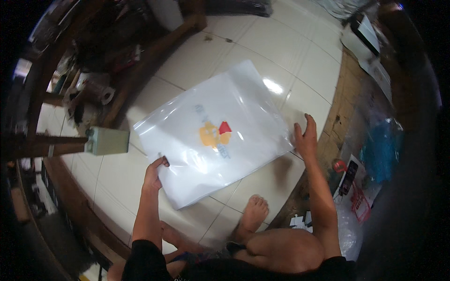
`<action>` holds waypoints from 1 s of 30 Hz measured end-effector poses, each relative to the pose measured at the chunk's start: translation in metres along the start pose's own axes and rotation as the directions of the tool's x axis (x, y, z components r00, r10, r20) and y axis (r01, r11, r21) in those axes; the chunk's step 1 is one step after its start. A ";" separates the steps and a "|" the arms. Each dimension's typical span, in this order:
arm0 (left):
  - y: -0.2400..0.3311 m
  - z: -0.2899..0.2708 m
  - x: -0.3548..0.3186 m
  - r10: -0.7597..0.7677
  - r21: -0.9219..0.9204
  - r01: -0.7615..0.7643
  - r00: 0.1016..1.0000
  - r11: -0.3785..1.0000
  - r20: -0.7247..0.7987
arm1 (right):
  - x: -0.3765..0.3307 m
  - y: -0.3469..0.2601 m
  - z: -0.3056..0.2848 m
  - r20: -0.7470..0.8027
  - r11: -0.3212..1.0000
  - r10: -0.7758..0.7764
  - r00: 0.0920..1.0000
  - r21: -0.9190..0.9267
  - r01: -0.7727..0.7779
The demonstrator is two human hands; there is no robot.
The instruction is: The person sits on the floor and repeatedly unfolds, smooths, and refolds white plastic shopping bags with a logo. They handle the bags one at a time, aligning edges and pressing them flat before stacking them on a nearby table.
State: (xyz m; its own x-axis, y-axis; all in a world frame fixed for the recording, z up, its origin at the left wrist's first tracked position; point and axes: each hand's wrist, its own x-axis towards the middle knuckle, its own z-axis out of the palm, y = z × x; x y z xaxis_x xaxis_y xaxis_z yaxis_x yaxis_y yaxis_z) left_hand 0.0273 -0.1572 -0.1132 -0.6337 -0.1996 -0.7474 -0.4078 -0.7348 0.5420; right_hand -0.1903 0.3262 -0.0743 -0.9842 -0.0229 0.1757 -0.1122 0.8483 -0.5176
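A large glossy white plastic bag or sheet stack (187,105), printed with a yellow and red figure and pale blue lettering, lies slanted on the tiled floor in front of me. Its edges look layered, but I cannot tell how many pieces there are. At its near left edge, my left hand (153,174) is closed on the margin, fingertips on top of the plastic. My right hand (306,139) is beside the right corner, with thumb and fingers apart and nothing visible between them.
A pale green box-shaped container (108,141) stands on the left by a wooden leg. Rolls of clear film (96,89) lie beyond it. Along the right runs a wooden board (333,126), with a dark phone-like device (348,178) and blue plastic (382,150) past it. My bare foot (254,213) is near the stack.
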 end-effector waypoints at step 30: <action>-0.026 0.165 -0.041 0.510 0.487 -0.465 0.859 0.739 0.047 | 0.060 -0.007 0.048 0.602 0.980 0.081 0.794 0.097 -0.174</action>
State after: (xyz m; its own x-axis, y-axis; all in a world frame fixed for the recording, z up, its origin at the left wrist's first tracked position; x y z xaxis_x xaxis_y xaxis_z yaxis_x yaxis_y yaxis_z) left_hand -0.0444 -0.0230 -0.0328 -0.7831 -0.5156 -0.3477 -0.3268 -0.1344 0.9355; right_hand -0.2547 0.2932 -0.1003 -0.8733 -0.2679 -0.4069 0.0480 0.7839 -0.6191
